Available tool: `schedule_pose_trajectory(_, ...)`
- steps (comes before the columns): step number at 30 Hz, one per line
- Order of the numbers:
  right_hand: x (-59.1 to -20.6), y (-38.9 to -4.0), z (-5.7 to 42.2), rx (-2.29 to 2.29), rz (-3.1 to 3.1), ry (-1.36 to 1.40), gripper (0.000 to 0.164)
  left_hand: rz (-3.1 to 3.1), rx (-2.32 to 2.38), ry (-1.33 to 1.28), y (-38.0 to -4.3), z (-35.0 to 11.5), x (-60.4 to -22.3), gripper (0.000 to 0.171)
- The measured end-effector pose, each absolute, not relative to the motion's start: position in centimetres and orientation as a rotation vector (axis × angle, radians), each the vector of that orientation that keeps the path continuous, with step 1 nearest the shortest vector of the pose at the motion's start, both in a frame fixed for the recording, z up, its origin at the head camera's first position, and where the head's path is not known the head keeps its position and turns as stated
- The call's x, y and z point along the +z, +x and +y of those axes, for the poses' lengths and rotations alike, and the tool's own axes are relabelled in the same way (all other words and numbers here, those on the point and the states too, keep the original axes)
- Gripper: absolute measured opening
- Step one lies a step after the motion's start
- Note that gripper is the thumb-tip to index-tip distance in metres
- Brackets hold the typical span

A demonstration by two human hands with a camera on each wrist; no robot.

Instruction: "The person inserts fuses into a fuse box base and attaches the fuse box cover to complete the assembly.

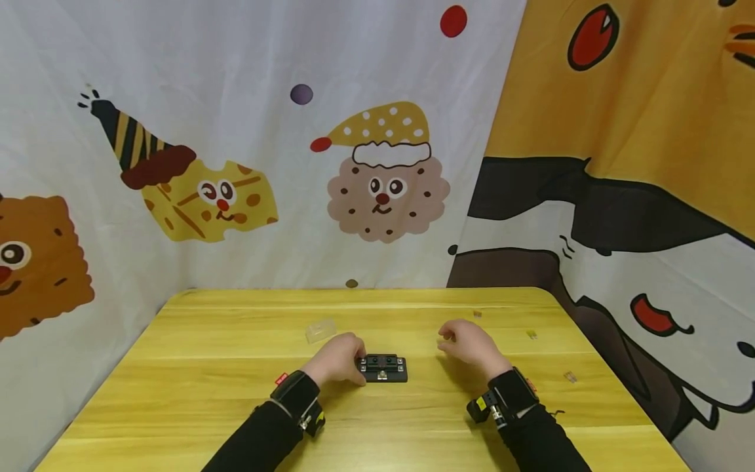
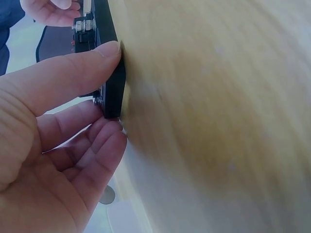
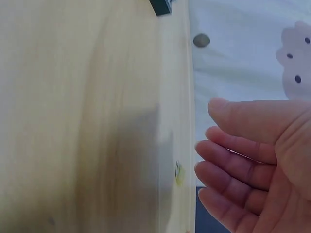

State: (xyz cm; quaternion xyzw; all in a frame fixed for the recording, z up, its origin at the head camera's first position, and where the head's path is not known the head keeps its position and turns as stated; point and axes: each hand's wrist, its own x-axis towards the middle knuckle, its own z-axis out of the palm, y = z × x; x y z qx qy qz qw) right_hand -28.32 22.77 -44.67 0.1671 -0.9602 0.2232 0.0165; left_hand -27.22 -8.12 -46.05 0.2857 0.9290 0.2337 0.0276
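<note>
fingers of the left hand point(image 1: 337, 359) pinch the end of a black, oblong block point(image 1: 386, 376) with silvery terminals on the worktop point(image 1: 177, 380); the right hand point(image 1: 470, 343) hovers apart, fingers loosely curved.

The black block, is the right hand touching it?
No, the right hand is apart from the black block, which the left hand grips by one end.

No text, brand or number can be read. Left of the black block point(image 1: 383, 368), a red tag point(image 1: 281, 378) stands on the left wristband point(image 1: 295, 393), any lettering too small to make out; nearer the wearer than the block, a yellow patch point(image 1: 320, 415) shows on that band's camera. The block's own top bears no legible marking.
</note>
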Motion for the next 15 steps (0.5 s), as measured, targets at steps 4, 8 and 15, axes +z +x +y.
schedule_pose_trajectory(4, -44.4, -29.0, 23.4, 0.639, -2.990, 0.471, 0.024, 2.871, 0.718, 0.882, -27.3, -8.2, -46.1, 0.039)
schedule_pose_trajectory(8, -44.4, -29.7, 24.0, 0.605, -3.015, 0.373, 0.024, 2.873, 0.719, 0.886, -27.3, -8.2, -46.2, 0.039)
schedule_pose_trajectory(15, -44.2, -30.6, 24.7, 0.593, -3.030, 0.292, 0.021, 2.867, 0.743, 0.874, -27.3, -8.2, -46.2, 0.038)
